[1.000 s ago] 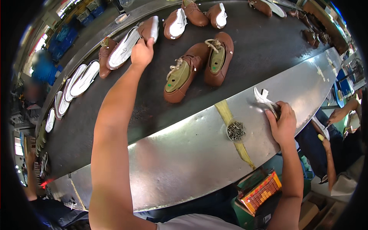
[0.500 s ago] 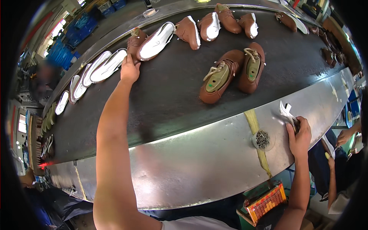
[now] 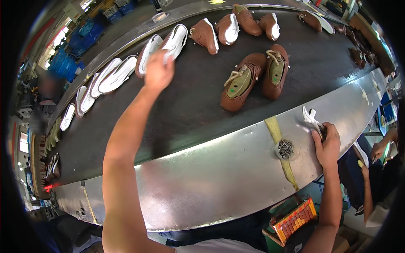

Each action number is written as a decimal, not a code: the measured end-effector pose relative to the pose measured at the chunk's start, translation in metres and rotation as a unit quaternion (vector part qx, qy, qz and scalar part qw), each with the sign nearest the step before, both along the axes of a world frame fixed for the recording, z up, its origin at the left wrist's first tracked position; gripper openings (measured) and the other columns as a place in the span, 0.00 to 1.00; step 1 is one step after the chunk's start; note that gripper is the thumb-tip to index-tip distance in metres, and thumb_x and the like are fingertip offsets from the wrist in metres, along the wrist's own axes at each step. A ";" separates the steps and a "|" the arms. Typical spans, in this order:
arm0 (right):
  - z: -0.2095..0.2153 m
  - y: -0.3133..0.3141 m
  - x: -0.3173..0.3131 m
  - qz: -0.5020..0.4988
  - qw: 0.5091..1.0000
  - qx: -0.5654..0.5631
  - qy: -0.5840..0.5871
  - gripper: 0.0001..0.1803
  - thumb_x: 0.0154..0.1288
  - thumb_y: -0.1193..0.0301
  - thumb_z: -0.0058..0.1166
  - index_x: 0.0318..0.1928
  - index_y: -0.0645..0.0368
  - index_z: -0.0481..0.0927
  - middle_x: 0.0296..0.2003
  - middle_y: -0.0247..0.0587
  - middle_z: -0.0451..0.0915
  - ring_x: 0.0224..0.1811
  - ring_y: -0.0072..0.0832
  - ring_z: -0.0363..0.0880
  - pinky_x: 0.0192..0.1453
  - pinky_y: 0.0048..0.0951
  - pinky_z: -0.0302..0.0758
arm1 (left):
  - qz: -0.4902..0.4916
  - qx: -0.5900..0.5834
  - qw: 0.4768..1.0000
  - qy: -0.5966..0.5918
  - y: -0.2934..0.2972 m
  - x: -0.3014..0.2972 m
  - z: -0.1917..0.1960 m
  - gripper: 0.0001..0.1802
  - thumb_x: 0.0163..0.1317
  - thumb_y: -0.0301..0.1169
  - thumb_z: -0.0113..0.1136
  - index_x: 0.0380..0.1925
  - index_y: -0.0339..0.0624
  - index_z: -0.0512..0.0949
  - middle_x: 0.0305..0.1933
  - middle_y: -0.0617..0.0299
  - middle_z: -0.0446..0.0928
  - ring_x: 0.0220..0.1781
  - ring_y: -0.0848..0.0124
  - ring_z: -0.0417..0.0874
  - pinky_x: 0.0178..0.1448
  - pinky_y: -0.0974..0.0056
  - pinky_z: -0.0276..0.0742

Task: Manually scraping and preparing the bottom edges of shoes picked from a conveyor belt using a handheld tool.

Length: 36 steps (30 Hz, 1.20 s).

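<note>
Along the far edge of the dark belt [image 3: 185,97], my left hand [image 3: 159,72] is at the near end of two shoes lying with their white soles up, the left shoe [image 3: 148,54] and the right shoe [image 3: 177,40]. The fingers are blurred and partly lost against the white, so I cannot tell how far open that hand is, or whether it grips the right shoe or only covers its end.

On the shiny metal desk [image 3: 202,177], my right hand [image 3: 328,145] is curled round the dark handles of the pliers [image 3: 313,119], whose pale head points away from me. Just left of that hand stands a clear tub [image 3: 298,151] of nails [image 3: 285,148], set over a yellow strip [image 3: 274,129] that runs across the desk.

Left of the two shoes, more white soles [image 3: 120,76] trail in a curved row toward the belt's left end. To their right, brown shoes [image 3: 204,36] stand or lean along the far edge. Nearer me, well apart from both my hands, sits an upright laced pair [image 3: 255,68] with green forms [image 3: 239,86] inside. At the right rim, another person's hands [image 3: 377,151] are busy at a pale sole [image 3: 361,152].
</note>
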State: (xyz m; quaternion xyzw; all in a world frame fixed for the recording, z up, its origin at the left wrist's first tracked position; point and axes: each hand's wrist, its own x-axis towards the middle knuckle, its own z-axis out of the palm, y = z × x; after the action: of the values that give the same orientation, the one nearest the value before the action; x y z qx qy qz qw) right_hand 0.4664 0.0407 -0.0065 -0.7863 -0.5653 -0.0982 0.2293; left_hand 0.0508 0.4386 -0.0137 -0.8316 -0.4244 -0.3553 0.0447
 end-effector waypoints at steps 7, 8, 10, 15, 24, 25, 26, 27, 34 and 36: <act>-0.007 0.002 0.000 0.008 1.000 0.012 0.014 0.22 0.61 0.61 0.64 0.47 0.66 0.76 0.39 0.54 0.78 0.43 0.52 0.76 0.50 0.45 0.72 | 0.239 -0.329 0.908 -0.099 0.023 0.170 0.000 0.57 0.52 0.74 0.53 0.64 0.31 0.68 0.62 0.44 0.76 0.65 0.52 0.77 0.71 0.55 0.68; -0.007 0.002 -0.001 0.014 1.000 0.014 0.013 0.22 0.61 0.61 0.64 0.46 0.65 0.76 0.39 0.54 0.78 0.43 0.52 0.76 0.50 0.45 0.72 | 0.199 -0.320 0.920 -0.109 0.029 0.167 -0.003 0.50 0.56 0.68 0.56 0.62 0.31 0.70 0.60 0.42 0.77 0.63 0.50 0.78 0.68 0.54 0.71; -0.006 0.002 -0.003 0.004 1.000 0.012 0.019 0.21 0.60 0.61 0.64 0.46 0.65 0.76 0.39 0.53 0.78 0.42 0.51 0.76 0.49 0.44 0.72 | 0.162 -0.271 0.942 -0.118 0.035 0.163 -0.010 0.40 0.64 0.58 0.56 0.59 0.31 0.71 0.56 0.40 0.79 0.60 0.47 0.80 0.64 0.52 0.74; -0.004 0.002 -0.005 0.003 1.000 0.009 0.020 0.22 0.60 0.60 0.64 0.46 0.64 0.76 0.38 0.51 0.79 0.42 0.49 0.77 0.50 0.43 0.72 | 0.146 -0.196 0.970 -0.004 0.036 0.118 -0.005 0.28 0.69 0.48 0.52 0.46 0.28 0.79 0.49 0.33 0.80 0.55 0.40 0.80 0.61 0.47 0.73; -0.003 -0.002 -0.004 -0.008 1.000 0.020 0.012 0.22 0.59 0.58 0.64 0.45 0.61 0.76 0.39 0.47 0.79 0.44 0.45 0.79 0.50 0.42 0.71 | 0.070 -0.467 0.881 -0.038 -0.071 0.023 0.027 0.26 0.67 0.47 0.59 0.48 0.31 0.79 0.40 0.48 0.83 0.42 0.59 0.84 0.48 0.56 0.77; -0.004 -0.001 -0.006 -0.007 1.000 0.016 0.015 0.22 0.59 0.58 0.64 0.45 0.61 0.76 0.39 0.47 0.79 0.44 0.45 0.79 0.50 0.43 0.71 | 0.067 -0.463 0.883 -0.033 -0.083 0.024 0.035 0.26 0.67 0.47 0.59 0.48 0.31 0.79 0.40 0.48 0.83 0.42 0.59 0.84 0.48 0.56 0.77; -0.004 -0.001 -0.008 -0.008 1.000 0.011 0.017 0.22 0.60 0.57 0.64 0.45 0.61 0.76 0.39 0.47 0.79 0.44 0.45 0.79 0.51 0.43 0.71 | 0.077 -0.482 0.872 -0.041 -0.092 0.026 0.041 0.27 0.66 0.48 0.61 0.48 0.31 0.79 0.39 0.52 0.82 0.41 0.64 0.83 0.47 0.58 0.78; -0.004 0.001 -0.010 -0.008 1.000 0.015 0.021 0.22 0.60 0.57 0.64 0.45 0.61 0.76 0.39 0.47 0.79 0.44 0.45 0.79 0.51 0.43 0.71 | 0.093 -0.500 0.859 -0.051 -0.101 0.023 0.048 0.29 0.64 0.50 0.63 0.48 0.31 0.79 0.38 0.55 0.81 0.39 0.68 0.81 0.45 0.60 0.78; -0.007 0.000 -0.010 0.021 0.999 0.035 0.030 0.21 0.60 0.57 0.64 0.43 0.61 0.76 0.38 0.46 0.80 0.45 0.44 0.79 0.51 0.43 0.72 | 0.090 -0.462 0.862 -0.189 -0.083 0.022 0.015 0.30 0.65 0.53 0.64 0.44 0.31 0.80 0.35 0.57 0.82 0.29 0.73 0.81 0.31 0.64 0.80; -0.006 0.000 -0.013 0.031 0.998 0.035 0.031 0.21 0.60 0.56 0.64 0.42 0.61 0.76 0.38 0.46 0.80 0.45 0.44 0.78 0.51 0.43 0.72 | 0.088 -0.469 0.850 -0.225 -0.107 0.013 0.034 0.29 0.67 0.52 0.61 0.44 0.29 0.80 0.32 0.57 0.81 0.26 0.72 0.81 0.24 0.68 0.77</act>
State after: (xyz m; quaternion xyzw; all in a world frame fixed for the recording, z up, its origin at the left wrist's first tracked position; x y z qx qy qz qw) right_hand 0.4533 0.0406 -0.0126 -0.7626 -0.5779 -0.0864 0.2774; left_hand 0.0638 0.3314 0.0205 -0.6103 -0.6105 -0.2858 -0.4161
